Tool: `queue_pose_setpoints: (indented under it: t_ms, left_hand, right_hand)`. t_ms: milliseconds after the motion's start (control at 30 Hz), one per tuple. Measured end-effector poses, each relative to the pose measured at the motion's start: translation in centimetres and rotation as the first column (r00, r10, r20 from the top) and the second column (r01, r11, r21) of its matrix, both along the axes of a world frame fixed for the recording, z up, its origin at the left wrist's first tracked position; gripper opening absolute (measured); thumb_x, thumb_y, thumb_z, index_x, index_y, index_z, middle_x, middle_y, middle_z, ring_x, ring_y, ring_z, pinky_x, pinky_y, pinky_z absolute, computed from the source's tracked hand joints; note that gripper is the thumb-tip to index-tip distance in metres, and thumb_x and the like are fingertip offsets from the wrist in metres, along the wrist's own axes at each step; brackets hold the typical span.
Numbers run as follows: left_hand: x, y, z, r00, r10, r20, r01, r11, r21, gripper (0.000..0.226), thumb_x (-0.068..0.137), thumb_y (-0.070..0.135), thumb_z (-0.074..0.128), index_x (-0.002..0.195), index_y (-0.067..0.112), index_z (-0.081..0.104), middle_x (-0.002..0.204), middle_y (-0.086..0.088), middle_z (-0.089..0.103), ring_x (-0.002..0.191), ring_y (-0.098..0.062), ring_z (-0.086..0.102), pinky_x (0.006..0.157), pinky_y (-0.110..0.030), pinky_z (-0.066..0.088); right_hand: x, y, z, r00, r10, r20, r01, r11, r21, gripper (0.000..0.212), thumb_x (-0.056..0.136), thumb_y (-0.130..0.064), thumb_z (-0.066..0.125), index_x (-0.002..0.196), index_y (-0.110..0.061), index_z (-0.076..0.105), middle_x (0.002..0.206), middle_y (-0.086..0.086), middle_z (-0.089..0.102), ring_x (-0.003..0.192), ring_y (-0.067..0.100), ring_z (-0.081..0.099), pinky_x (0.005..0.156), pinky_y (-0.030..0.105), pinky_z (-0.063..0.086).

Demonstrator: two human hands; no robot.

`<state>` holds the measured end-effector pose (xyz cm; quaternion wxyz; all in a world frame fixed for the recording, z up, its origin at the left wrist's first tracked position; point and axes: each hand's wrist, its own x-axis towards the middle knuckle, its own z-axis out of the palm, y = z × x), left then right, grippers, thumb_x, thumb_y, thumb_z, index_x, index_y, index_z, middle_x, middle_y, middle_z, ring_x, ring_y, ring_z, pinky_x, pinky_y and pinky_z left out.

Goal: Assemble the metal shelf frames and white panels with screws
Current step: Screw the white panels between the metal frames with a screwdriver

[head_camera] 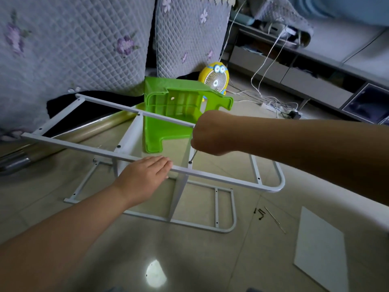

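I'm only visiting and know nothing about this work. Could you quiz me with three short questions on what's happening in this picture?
1. True or false: the left hand lies flat on the upper metal frame.
2. What does the right hand grip? A) a thin tool set on a screw; B) a hammer; C) a paintbrush.
3. Fill the gap: the loose screws lie on the ____, near the spare white panel.

Key: 1 true; 2 A; 3 floor.
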<state>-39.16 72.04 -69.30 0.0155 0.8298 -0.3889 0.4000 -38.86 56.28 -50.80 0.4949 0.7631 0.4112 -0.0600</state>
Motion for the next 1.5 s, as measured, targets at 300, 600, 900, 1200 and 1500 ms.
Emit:
queue_pose_setpoints:
  t_ms: [300, 600, 900, 1200, 1500]
  left_hand:
    - [0.0, -0.2, 0.1, 0.999, -0.002, -0.035, 0.003, 1.000, 0.023, 0.061, 0.103, 0.019, 0.016, 0.093, -0.003, 0.072, 0.090, -0.016, 0.072, 0.079, -0.026, 0.071, 0.070, -0.038, 0.057]
    - [1.5, -0.5, 3.0, 0.956, -0.072, -0.285, 0.090, 0.995, 0.051, 0.050, 0.095, 0.029, 0.028, 0.072, 0.008, 0.068, 0.065, -0.009, 0.065, 0.049, -0.026, 0.060, 0.037, -0.034, 0.048]
    - [9.7, -12.3, 5.2, 0.909, -0.161, -0.384, 0.169, 0.986, -0.014, 0.043, 0.078, 0.031, 0.039, 0.090, 0.003, 0.069, 0.085, -0.015, 0.069, 0.075, -0.032, 0.067, 0.058, -0.043, 0.057]
    - [13.1, -23.3, 3.4, 0.834, -0.129, -0.537, 0.105, 0.992, -0.076, 0.049, 0.083, 0.033, 0.033, 0.092, -0.002, 0.067, 0.087, -0.020, 0.067, 0.078, -0.037, 0.064, 0.065, -0.043, 0.054]
    - [13.0, -23.9, 1.2, 0.844, -0.152, -0.514, 0.081, 0.984, -0.157, 0.045, 0.084, 0.021, 0.033, 0.108, 0.003, 0.066, 0.092, -0.014, 0.068, 0.077, -0.033, 0.064, 0.069, -0.032, 0.044]
  right_hand:
    - [5.8, 1.1, -0.2, 0.467, -0.779, -0.419, 0.863, 0.505, 0.022, 0.032, 0.098, -0.013, 0.036, 0.073, -0.004, 0.053, 0.060, 0.003, 0.025, 0.021, 0.008, 0.023, 0.032, 0.003, 0.022]
    - [8.4, -4.7, 0.3, 0.365, -0.653, -0.663, 0.929, 0.304, 0.212, 0.029, 0.096, -0.021, 0.042, 0.074, -0.010, 0.057, 0.039, -0.006, 0.029, 0.027, 0.006, 0.021, 0.034, 0.006, 0.022]
    - [11.9, -21.3, -8.5, 0.582, -0.519, -0.626, 0.540, -0.328, 0.775, 0.025, 0.095, -0.016, 0.042, 0.103, -0.005, 0.062, 0.069, 0.003, 0.054, 0.061, 0.017, 0.046, 0.055, 0.024, 0.036]
    - [6.2, -35.5, -27.0, 0.146, -0.774, -0.616, 0.493, -0.483, 0.724, 0.025, 0.094, -0.019, 0.039, 0.091, -0.009, 0.062, 0.096, 0.017, 0.065, 0.089, 0.034, 0.058, 0.075, 0.035, 0.044]
    - [0.9, -36.6, -36.2, -0.059, -0.812, -0.580, 0.455, -0.539, 0.709, 0.027, 0.092, -0.022, 0.046, 0.106, -0.011, 0.067, 0.113, 0.018, 0.054, 0.110, 0.036, 0.044, 0.087, 0.037, 0.039]
